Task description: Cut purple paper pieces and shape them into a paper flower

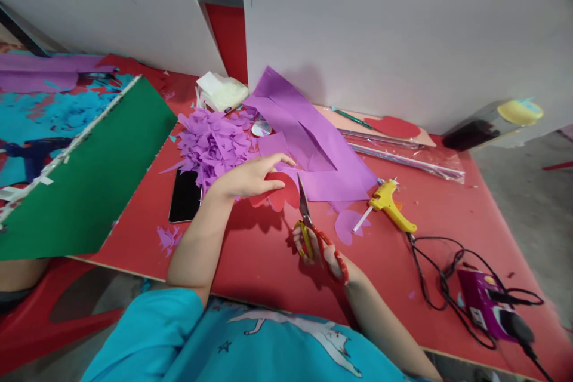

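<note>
Now the left hand (248,178) pinches some red paper (285,196) between its thumb and fingers, up over the middle of the red table (264,250). The paper has round edges, like petals. The right hand (332,258) is wrapped around the scissors (305,208), with its fingers in the red and yellow handles. The blades point away from the person, and the tip is right by the right edge of the red paper. I can't tell if they touch.

Behind the hands lies a big purple sheet (333,184). Next to it, on the left, is a heap of little purple bits (215,146), and a black phone (184,197) pokes out from under the heap. A yellow glue gun (388,204) lies to the right of the scissors, and its white stick sits over a purple cut-out (345,228). Its black cord (447,295) curls over to a purple box (478,295). Far to the left, a green board (89,185) leans over lots of blue bits (54,116). Near the wall, a green pen (353,119) lies beside a red oval (396,127).
</note>
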Motion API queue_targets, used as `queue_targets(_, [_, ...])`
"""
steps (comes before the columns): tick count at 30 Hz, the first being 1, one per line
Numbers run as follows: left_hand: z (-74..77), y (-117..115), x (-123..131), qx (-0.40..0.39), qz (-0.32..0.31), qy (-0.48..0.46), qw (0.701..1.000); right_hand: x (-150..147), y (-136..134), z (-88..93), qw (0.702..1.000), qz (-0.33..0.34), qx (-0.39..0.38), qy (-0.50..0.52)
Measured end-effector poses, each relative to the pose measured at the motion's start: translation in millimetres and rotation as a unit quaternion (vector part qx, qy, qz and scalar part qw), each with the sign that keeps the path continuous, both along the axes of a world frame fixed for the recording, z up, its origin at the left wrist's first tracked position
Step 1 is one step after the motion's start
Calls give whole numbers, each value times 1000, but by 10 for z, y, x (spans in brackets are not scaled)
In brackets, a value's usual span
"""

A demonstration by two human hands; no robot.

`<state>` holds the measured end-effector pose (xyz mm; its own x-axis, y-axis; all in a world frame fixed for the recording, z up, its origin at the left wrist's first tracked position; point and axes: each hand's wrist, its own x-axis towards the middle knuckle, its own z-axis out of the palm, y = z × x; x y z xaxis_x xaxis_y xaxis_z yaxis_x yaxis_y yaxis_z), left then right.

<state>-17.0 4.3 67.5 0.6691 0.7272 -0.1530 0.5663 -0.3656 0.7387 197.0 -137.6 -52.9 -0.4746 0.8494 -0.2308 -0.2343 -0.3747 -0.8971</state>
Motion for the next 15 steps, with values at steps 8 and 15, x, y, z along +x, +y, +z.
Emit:
queue_targets(8, [52, -15, -93, -7, 7, -32, 999, -15, 48, 46, 996, 24, 10, 84])
queue_targets(15, [1, -20, -120, -28, -22, -35, 999, 17, 8, -64, 994, 55, 20, 94])
